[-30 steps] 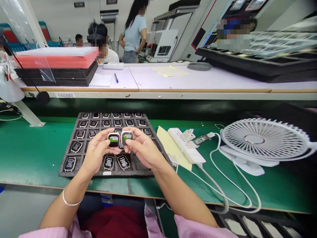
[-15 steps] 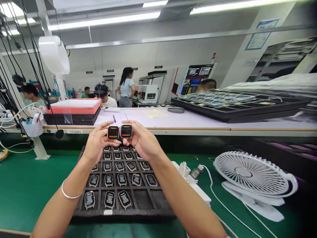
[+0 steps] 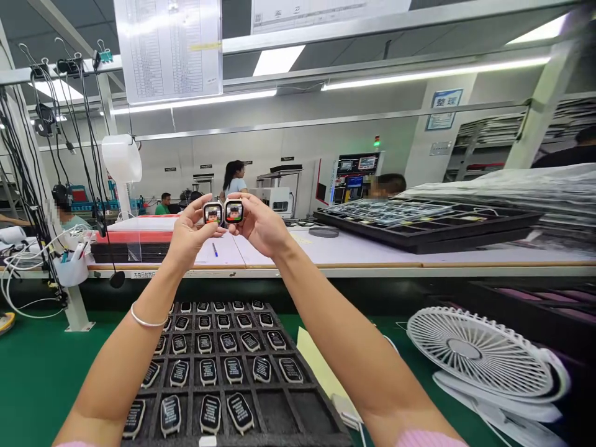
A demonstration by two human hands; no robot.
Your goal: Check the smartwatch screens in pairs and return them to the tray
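Both arms are stretched forward and raised. My left hand (image 3: pixel 189 231) pinches a small square watch body (image 3: pixel 213 213) with a lit coloured screen. My right hand (image 3: pixel 261 225) pinches a second watch body (image 3: pixel 233 212), also lit, held side by side with the first and touching it. Both screens face me. Below, on the green bench, lies a dark foam tray (image 3: pixel 279 417) with several more watch bodies in its pockets; a few pockets at the near right are empty.
A white desk fan (image 3: pixel 484 359) lies at the right on the green mat. A yellow sheet (image 3: pixel 316 366) sits beside the tray. A raised white shelf (image 3: pixel 372 253) carries black trays (image 3: pixel 419 226) and a red-and-black stack (image 3: pixel 139 239). Cables hang at left. Other people work in the background.
Both hands have lifted the two watch bodies from just above the tray to well out in front, and my view has tilted upward.
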